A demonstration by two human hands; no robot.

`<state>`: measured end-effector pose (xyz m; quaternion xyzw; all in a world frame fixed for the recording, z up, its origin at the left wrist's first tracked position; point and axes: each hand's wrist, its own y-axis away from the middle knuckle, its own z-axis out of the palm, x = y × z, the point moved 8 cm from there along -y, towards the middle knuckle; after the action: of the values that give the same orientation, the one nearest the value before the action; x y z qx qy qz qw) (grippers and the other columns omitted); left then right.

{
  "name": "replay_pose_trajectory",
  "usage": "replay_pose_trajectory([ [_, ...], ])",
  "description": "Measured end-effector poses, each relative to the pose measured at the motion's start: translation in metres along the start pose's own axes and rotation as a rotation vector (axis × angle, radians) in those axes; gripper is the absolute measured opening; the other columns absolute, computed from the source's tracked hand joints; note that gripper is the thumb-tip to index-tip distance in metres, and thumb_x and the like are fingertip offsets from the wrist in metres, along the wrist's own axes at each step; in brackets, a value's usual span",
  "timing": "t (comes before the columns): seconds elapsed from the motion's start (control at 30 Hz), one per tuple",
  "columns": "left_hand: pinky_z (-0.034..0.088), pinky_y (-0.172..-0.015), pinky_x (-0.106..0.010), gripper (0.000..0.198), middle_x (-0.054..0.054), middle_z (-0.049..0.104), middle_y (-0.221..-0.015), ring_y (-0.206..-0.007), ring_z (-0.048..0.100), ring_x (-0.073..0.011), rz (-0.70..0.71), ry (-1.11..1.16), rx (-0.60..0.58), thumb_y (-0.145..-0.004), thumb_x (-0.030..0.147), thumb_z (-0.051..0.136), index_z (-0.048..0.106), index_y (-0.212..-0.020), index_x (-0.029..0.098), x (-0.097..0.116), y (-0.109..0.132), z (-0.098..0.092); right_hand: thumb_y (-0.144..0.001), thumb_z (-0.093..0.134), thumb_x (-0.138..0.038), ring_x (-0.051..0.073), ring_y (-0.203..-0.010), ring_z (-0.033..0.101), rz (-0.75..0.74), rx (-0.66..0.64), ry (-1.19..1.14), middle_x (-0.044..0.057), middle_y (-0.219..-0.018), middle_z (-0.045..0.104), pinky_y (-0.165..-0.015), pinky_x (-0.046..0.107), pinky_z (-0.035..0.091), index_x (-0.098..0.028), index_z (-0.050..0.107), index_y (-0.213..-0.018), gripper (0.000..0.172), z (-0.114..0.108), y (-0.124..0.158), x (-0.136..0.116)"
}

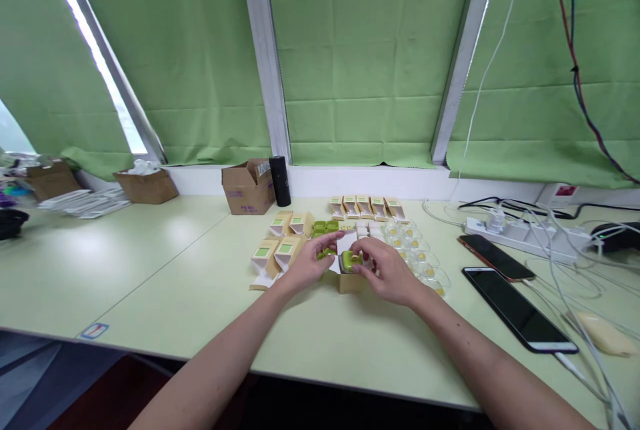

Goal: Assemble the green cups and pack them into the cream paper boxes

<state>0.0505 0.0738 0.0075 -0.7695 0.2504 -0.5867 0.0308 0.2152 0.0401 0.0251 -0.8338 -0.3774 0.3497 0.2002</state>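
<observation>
A small green square case [351,260] with a rounded top sits at the mouth of a small cardboard box [351,283], tilted slightly. My right hand [385,269] grips this case between thumb and fingers from the right. On the other side, my left hand [311,262] is curved with thumb and index finger apart, by the box's raised white flap [346,241]; whether it touches the flap is unclear. Behind my hands are more green cases [326,225] and several white pieces [369,229], partly hidden. Opened small boxes [287,250] stand left of my left hand.
Clear plastic shells with yellow centres [421,257] lie to the right. A row of small boxes [365,207] stands behind. Further right are two phones [520,307], a power strip [525,238] and loose cables. A carton [247,188] and black cylinder [280,181] stand by the wall.
</observation>
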Motion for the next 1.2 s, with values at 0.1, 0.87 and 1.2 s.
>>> replay_pose_trajectory([
  [0.1, 0.052, -0.1, -0.037, 0.061, -0.013, 0.069, -0.138, -0.113, 0.064, -0.0231, 0.01, 0.008, -0.003, -0.081, 0.011, 0.063, 0.065, -0.142, 0.016, 0.001, 0.0, 0.001, -0.1, 0.054, -0.017, 0.021, -0.082, 0.059, -0.024, 0.013, 0.016, 0.003, -0.089, 0.066, -0.071, 0.032, 0.046, -0.025, 0.061, -0.103, 0.011, 0.001, -0.001, -0.001],
  [0.87, 0.053, -0.101, -0.04, 0.064, -0.013, 0.069, -0.14, -0.113, 0.064, -0.0245, 0.004, -0.012, -0.005, -0.079, 0.01, 0.062, 0.066, -0.142, 0.018, 0.001, 0.0, 0.001, -0.092, 0.069, -0.012, 0.017, -0.079, 0.059, 0.018, 0.118, 0.046, 0.003, -0.097, 0.059, -0.065, 0.031, 0.048, -0.024, 0.073, -0.085, 0.014, 0.008, -0.001, 0.013],
  [1.2, 0.053, -0.103, -0.041, 0.063, -0.011, 0.069, -0.14, -0.113, 0.065, -0.0238, 0.025, 0.003, -0.002, -0.079, 0.01, 0.062, 0.068, -0.141, 0.02, 0.001, 0.0, 0.001, -0.089, 0.069, -0.01, 0.017, -0.077, 0.06, 0.018, 0.123, 0.033, 0.003, -0.096, 0.059, -0.064, 0.031, 0.049, -0.025, 0.074, -0.084, 0.016, 0.009, -0.001, 0.015],
])
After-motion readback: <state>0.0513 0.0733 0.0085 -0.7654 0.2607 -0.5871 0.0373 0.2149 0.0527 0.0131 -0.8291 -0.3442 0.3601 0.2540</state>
